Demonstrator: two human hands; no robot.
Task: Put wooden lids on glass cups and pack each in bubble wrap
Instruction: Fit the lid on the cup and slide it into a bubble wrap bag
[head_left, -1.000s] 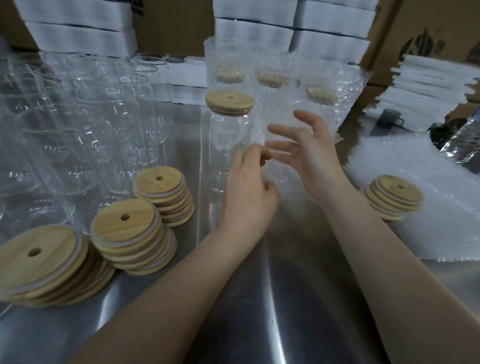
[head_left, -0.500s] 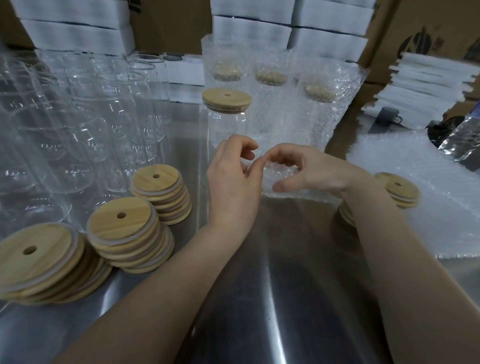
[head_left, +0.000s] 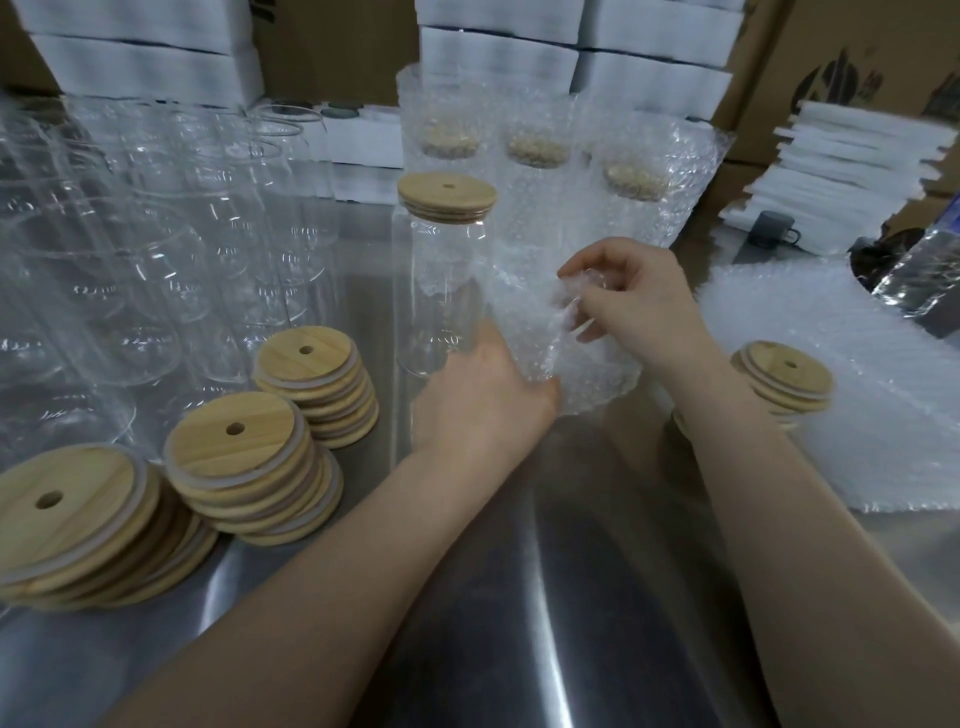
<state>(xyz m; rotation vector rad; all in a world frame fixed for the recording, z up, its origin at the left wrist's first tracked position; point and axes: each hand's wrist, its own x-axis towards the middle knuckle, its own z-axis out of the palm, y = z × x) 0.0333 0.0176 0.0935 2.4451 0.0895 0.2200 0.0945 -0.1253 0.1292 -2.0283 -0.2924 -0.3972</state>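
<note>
We see both bare hands working a bubble wrap bag (head_left: 540, 332) just in front of us on the steel table (head_left: 571, 597); the left hand (head_left: 483, 400) grips the bag's lower left edge, fingers tucked behind the plastic, while the right hand (head_left: 631, 301) pinches its upper right edge between thumb and fingers, so both hands are closed on the bag. Just to the left of the bag, touching or nearly touching it, stands an upright glass cup (head_left: 441, 291) already capped with a wooden lid (head_left: 447, 196). Behind it we count three wrapped cups (head_left: 540, 171) standing in bubble wrap, their lids showing dimly through the plastic. To the left are many bare glass cups (head_left: 156, 249) crowded together, and before them three stacks of wooden lids (head_left: 244, 457), each lid with a small hole. A fourth, shorter lid stack (head_left: 784, 376) lies to the right of the right forearm, on a pile of flat bubble wrap sheets (head_left: 857, 415). White boxes (head_left: 145, 67) and brown cartons (head_left: 831, 62) line the back
</note>
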